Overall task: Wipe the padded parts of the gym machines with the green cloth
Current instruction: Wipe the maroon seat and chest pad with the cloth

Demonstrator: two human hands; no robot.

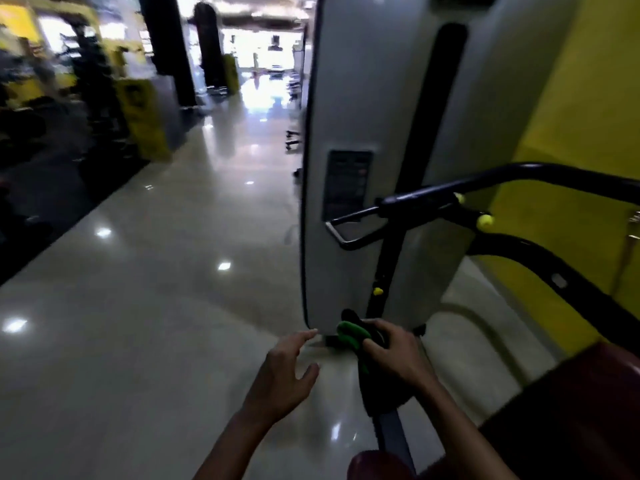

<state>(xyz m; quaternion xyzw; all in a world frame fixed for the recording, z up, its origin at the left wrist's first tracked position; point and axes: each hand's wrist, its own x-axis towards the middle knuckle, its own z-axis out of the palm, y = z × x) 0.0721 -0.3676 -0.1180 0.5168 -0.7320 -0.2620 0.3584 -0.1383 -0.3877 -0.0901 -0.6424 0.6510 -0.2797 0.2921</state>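
While our right hand (394, 355) clutches the green cloth (351, 337) against a small black pad (377, 382) low by the grey shroud (363, 133), and our left hand (284, 372) hovers slack and empty, we should probably press flat, stroke the pad's whole length, then move to the maroon seat (588, 410).

Open glossy floor (145, 306) to the left, grey machine shroud (363, 133) ahead, black frame bars (519, 174) blocking right.

Machine shroud (363, 133) ahead, handle bars (485, 183) right, punching bags (169, 46) far left.
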